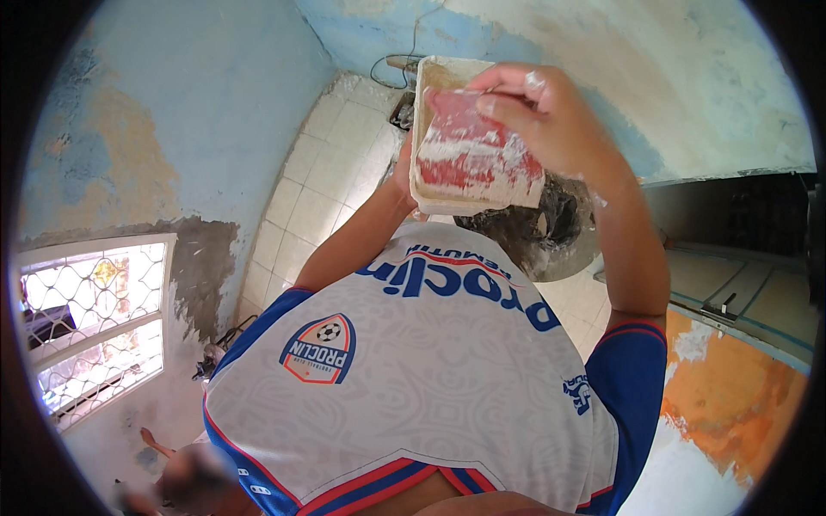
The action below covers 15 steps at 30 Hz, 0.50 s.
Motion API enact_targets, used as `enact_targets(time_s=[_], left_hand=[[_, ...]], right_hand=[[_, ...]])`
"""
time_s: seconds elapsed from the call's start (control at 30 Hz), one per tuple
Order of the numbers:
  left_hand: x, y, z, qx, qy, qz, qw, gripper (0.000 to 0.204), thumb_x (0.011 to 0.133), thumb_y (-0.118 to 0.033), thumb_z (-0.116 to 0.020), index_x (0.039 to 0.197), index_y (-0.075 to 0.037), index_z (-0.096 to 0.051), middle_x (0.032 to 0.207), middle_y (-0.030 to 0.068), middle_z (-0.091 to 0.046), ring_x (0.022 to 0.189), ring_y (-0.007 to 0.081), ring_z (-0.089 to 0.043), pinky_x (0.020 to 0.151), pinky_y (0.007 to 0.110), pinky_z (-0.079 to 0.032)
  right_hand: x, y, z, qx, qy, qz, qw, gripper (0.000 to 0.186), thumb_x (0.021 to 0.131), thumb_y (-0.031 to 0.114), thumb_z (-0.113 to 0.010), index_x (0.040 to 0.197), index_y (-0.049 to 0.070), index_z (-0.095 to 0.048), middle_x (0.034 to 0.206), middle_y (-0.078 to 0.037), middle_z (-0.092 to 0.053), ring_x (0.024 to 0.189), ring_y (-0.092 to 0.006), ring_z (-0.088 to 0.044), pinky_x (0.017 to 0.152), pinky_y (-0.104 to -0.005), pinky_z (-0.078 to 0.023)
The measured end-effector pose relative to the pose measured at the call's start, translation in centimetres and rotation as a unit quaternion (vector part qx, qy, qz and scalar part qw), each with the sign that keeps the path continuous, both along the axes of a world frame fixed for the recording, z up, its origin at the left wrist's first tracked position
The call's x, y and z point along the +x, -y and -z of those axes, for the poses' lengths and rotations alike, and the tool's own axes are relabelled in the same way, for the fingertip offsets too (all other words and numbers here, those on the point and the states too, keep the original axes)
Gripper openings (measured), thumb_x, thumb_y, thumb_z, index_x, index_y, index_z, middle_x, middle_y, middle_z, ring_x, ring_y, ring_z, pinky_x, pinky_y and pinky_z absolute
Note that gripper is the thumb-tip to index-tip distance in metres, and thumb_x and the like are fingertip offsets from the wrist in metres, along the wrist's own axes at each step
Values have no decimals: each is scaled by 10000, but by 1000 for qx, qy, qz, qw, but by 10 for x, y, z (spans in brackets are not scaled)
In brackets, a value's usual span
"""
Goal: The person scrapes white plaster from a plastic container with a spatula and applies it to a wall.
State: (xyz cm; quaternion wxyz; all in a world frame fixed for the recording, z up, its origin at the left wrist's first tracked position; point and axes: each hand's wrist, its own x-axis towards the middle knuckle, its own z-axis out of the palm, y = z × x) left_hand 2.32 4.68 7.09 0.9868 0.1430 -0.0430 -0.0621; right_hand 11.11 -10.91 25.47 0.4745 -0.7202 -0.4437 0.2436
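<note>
A cream rectangular tub [416,185] is held up in front of my chest, its rim smeared with pale plaster. My left hand [402,178] grips its left side, with most of the fingers hidden behind the wall. Over the tub's opening my right hand [529,112] pinches a red plastic filling spreader [469,129] by its upper edge, thumb on the near face. White plaster coats the spreader's lower half in streaks. White smears also mark my right hand and wrist. The spreader hides much of the tub's inside.
Below the tub stands a round container [572,225] with a dark, crumpled lining. Pale floor tiles [314,172] run along the patchy blue wall [215,95]. A grilled window [99,301] is at left; another person [202,490] is at lower left.
</note>
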Motion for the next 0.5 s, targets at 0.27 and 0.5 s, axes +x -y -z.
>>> enact_targets(time_s=[0.27, 0.5], left_hand=[[-21, -10, 22, 63, -77, -34, 994, 810, 1022, -702, -308, 1565, -109, -411, 1520, 142, -520, 1357, 314, -547, 1126, 484, -466], [-27, -8, -1, 136, -117, -123, 976, 789, 1035, -682, -314, 1557, -95, -386, 1473, 143, -549, 1323, 305, -572, 1105, 470, -480]], right_hand=[[52, 30, -23, 65, 119, 143, 980, 244, 973, 142, -658, 1170, 12, -723, 893, -16, -742, 727, -66, -626, 649, -242, -508], [63, 31, -29, 59, 294, 173, 938, 215, 975, 117, -646, 1141, 24, -745, 814, -67, -725, 640, -84, -568, 617, -271, -492]])
